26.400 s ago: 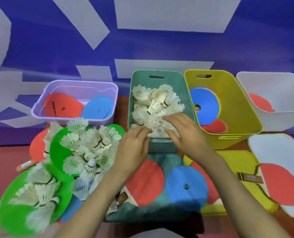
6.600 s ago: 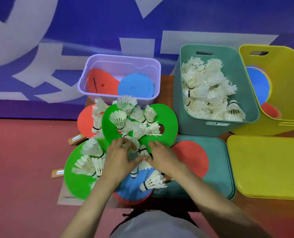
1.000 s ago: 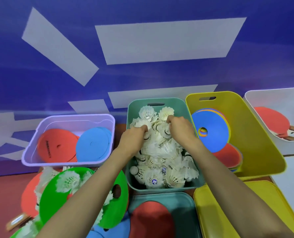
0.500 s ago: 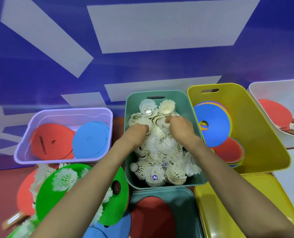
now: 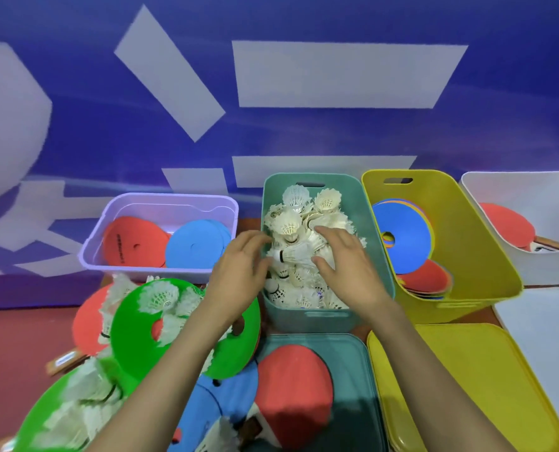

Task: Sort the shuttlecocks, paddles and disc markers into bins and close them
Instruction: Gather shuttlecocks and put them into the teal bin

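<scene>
A: Hands first?

B: Left hand hung over the left rim of the teal bin, fingers loosely spread, gripping nothing. Right hand sat above the pile inside that bin, fingers also spread and empty.

A: Shuttlecocks?

B: A heap of shuttlecocks filled the teal bin, and one lay on its side between the two hands. Loose shuttlecocks rested on a green disc marker left of the bin.

A: Further out?

B: Lilac bin on the left held a red disc and a blue disc. Yellow bin on the right held stacked disc markers, blue foremost. White bin, far right, held a red paddle. Teal lid lay in front of the teal bin with a second paddle on it. Yellow lid lay just beside it.
</scene>
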Tool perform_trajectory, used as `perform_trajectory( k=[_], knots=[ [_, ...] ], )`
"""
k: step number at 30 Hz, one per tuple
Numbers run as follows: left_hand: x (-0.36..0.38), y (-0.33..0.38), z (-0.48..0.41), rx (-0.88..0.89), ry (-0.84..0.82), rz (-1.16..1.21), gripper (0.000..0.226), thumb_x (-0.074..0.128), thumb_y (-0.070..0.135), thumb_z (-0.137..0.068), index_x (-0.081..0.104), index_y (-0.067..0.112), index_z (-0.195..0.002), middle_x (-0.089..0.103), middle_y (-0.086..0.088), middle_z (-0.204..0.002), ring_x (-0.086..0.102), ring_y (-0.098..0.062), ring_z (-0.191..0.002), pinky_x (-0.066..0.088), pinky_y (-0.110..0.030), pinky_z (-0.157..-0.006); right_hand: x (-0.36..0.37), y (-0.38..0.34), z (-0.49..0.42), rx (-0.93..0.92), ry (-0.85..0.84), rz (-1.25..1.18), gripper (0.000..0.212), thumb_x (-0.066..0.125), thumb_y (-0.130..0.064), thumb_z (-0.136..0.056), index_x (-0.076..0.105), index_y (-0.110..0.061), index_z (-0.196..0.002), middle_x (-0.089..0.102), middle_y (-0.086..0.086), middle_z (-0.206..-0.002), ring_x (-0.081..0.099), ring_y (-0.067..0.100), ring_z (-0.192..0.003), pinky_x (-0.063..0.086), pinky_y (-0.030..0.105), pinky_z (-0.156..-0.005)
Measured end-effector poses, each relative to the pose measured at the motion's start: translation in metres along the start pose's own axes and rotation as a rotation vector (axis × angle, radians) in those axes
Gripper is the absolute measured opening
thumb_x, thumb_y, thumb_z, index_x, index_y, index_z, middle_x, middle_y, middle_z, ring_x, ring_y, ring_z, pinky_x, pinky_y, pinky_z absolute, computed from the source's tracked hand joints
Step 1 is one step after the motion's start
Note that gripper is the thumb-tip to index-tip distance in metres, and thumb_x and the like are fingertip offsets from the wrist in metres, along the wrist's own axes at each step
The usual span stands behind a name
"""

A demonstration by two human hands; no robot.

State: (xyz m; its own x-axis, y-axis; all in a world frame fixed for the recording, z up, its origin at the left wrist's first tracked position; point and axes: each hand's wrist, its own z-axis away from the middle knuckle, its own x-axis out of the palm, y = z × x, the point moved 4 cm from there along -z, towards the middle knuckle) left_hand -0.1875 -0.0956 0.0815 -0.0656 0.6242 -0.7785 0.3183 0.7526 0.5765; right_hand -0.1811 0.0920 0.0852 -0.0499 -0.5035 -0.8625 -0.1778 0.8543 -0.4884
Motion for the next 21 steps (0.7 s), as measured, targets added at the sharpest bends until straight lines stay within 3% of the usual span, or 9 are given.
perform_trajectory(
  k=[4,10,14,17,21],
  knots=[
    [-0.022,-0.025,0.050,-0.041,0.118,0.045,0.028,0.058,0.017,-0.083,0.061,0.013,-0.110,0.058,-0.002,-0.116,0.054,-0.022,-0.110,0.037,-0.024,-0.095,0.013,-0.043,0.027,-0.208,0.115,-0.114,0.042,0.052,-0.019,-0.089,0.051,-0.012,-0.130,0.056,0.005,-0.124,0.048,0.021,-0.116,0.033,0.028,-0.102],
    [-0.038,-0.094,0.112,-0.275,0.075,-0.090,0.034,0.066,0.010,-0.082,0.060,0.011,-0.116,0.054,-0.009,-0.123,0.049,-0.030,-0.116,0.038,-0.036,-0.098,0.061,-0.110,0.050,-0.401,0.076,-0.166,0.036,0.051,-0.019,-0.089,0.055,-0.010,-0.124,0.059,0.005,-0.116,0.048,0.015,-0.110,0.034,0.022,-0.099],
    [-0.047,-0.131,0.134,-0.406,0.036,-0.135,0.038,0.067,0.009,-0.081,0.060,0.009,-0.118,0.049,-0.014,-0.130,0.045,-0.034,-0.121,0.038,-0.042,-0.101,0.114,-0.124,0.047,-0.278,-0.187,-0.090,0.048,0.056,-0.021,-0.089,0.045,-0.013,-0.135,0.048,0.006,-0.132,0.043,0.021,-0.122,0.034,0.030,-0.104],
    [-0.049,-0.149,0.139,-0.391,0.007,-0.168,0.040,0.065,0.004,-0.082,0.059,0.005,-0.121,0.048,-0.018,-0.133,0.045,-0.038,-0.123,0.039,-0.044,-0.101,0.147,-0.123,0.048,-0.130,-0.365,0.016,0.058,0.057,-0.023,-0.090,0.032,-0.017,-0.142,0.036,0.006,-0.140,0.035,0.026,-0.129,0.034,0.037,-0.105],
    [-0.047,-0.163,0.132,-0.365,-0.076,-0.185,0.052,0.054,0.000,-0.088,0.045,0.013,-0.137,0.035,-0.007,-0.148,0.041,-0.031,-0.128,0.044,-0.040,-0.095,0.182,-0.116,0.048,-0.014,-0.492,0.170,0.054,0.056,-0.019,-0.088,0.036,-0.016,-0.138,0.037,0.008,-0.137,0.039,0.030,-0.123,0.039,0.039,-0.099]
  ],
)
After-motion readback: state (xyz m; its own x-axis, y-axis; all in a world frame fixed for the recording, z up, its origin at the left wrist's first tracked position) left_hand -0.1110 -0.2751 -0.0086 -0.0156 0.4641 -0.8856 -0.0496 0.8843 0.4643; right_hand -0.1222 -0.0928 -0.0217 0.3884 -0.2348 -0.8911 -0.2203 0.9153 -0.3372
